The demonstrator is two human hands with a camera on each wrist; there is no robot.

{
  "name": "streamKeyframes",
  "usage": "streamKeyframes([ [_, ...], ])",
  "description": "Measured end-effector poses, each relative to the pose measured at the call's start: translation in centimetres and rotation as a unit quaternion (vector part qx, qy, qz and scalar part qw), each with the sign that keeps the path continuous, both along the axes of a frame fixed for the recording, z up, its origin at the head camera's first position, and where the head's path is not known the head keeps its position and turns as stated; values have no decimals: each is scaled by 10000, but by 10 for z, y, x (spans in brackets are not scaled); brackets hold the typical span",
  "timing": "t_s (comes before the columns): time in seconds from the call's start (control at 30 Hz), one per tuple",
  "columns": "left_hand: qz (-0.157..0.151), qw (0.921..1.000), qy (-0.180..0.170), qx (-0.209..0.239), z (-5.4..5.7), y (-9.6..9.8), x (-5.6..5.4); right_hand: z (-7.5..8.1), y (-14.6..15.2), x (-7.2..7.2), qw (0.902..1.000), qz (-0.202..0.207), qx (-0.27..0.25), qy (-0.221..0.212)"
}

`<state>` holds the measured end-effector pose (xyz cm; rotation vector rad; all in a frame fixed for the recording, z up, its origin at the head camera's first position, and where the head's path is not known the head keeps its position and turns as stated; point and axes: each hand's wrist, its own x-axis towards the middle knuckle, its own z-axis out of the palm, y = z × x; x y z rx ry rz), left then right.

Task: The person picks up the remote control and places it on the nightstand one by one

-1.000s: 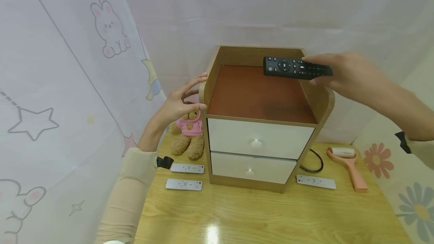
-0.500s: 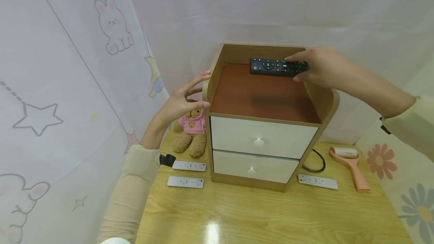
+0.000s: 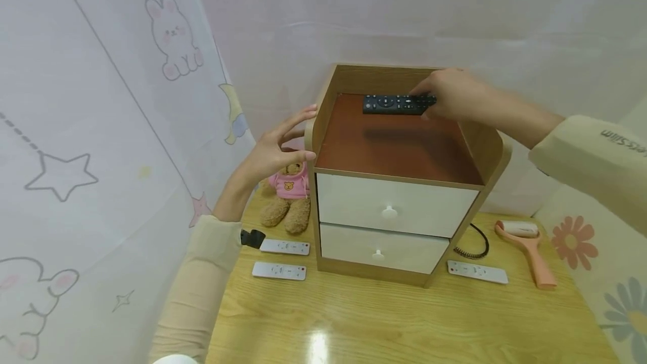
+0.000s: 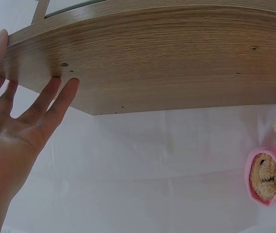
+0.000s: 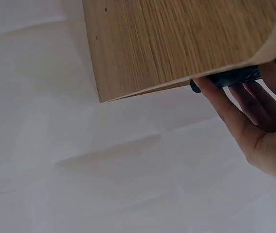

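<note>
My right hand pinches the end of a black remote control and holds it level above the brown top shelf of a small two-drawer cabinet. Its shadow falls on the shelf in front of it. In the right wrist view, the cabinet's wooden side panel partly hides the remote control. My left hand touches the cabinet's left side with spread fingers, its thumb at the front edge. The left wrist view shows fingertips against the outer face of the wooden side panel.
A teddy bear in a pink hoodie sits left of the cabinet. Two white remotes, one nearer and one farther, lie in front of it. Right of the cabinet are another white remote, a coiled black cord and an orange-handled lint roller.
My right hand has carried the black remote control leftward and slightly lower, from the cabinet's right side to over the top shelf. My left hand keeps its place on the side panel.
</note>
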<state>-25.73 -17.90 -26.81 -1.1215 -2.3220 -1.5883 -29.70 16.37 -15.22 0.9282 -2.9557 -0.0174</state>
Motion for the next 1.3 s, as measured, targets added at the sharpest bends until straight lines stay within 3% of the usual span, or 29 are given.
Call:
streamKeyframes([
  [0.37, -144, 9998, 82, 89, -3, 5, 0, -21, -12, -20, 9994, -91, -38, -319],
  [0.9, -128, 9999, -6, 43, -5, 6, -1, -38, -13, -37, 9975, -388, 65, -580],
  [1.3, -188, 9998, -4, 77, -6, 3, -6, -45, -17, -46, 9975, -301, 13, -635],
])
